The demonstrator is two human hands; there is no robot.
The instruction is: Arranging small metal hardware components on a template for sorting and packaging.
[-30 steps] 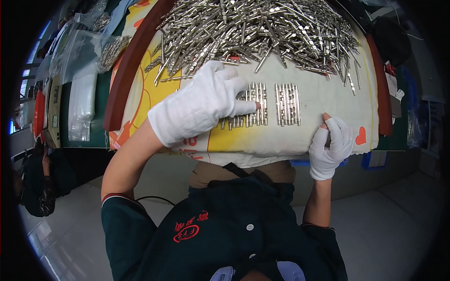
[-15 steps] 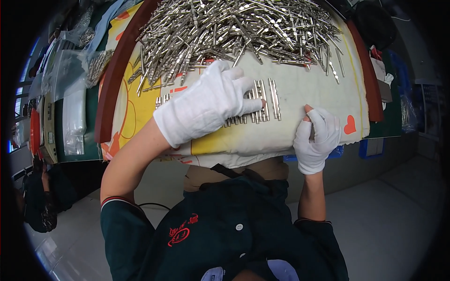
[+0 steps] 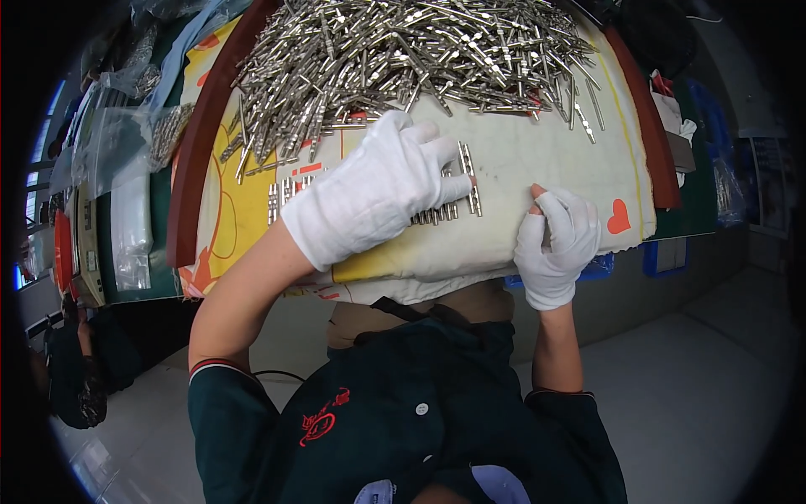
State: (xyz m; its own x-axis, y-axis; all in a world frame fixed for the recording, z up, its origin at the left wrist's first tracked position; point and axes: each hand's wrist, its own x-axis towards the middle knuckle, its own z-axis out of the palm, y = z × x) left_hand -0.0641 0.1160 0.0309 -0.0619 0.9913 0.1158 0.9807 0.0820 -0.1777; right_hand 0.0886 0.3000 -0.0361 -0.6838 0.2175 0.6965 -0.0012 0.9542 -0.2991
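Note:
My left hand, in a white glove with bare fingertips, lies over a row of short metal rods laid side by side on the cloth. Its thumb reaches right, its tip against the rods at the row's right end. The other fingers are spread above the row, hiding its middle; more rods show at its left end. Farther right, my right hand, gloved the same way, hovers near the cloth's front edge. Its thumb and index tips are pinched together, with nothing visible between them.
A big heap of loose metal rods covers the far part of the patterned cloth. Red-brown wooden rails stand at the left and right. Plastic bags lie beyond the left rail. A blue tray is below the table's right edge.
The whole view has shifted slightly left. Against the cloth, my left hand has moved right along the row, its thumb now at the end rods. My right hand keeps its pinch.

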